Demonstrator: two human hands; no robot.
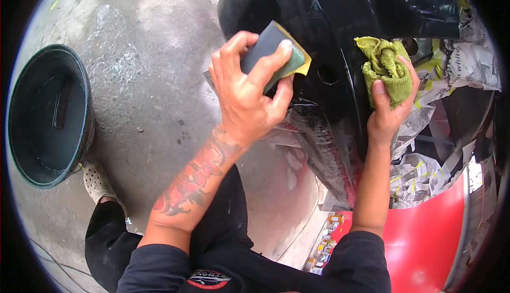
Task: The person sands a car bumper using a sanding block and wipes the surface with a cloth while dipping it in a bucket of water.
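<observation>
My left hand (249, 83) is closed around a sanding block (272, 53), dark grey and green with a yellow layer along its edge. Thumb and fingers grip it from both sides, held in front of a glossy black car body panel (332, 53); whether the block touches the panel I cannot tell. On the right, my right hand (390, 99) grips a bunched yellow-green cloth (387, 69), thumb on the near side. The cloth lies over or just above the right part of the black panel, which has a round hole near its middle.
A dark bucket (87, 115) of cloudy water, with a long dark object in it, stands at left on the concrete floor (154, 69). Newspaper masking (419, 176) covers parts at right. Below is a red panel (425, 234), beside small containers (321, 250). My shoe (98, 181) is near the bucket.
</observation>
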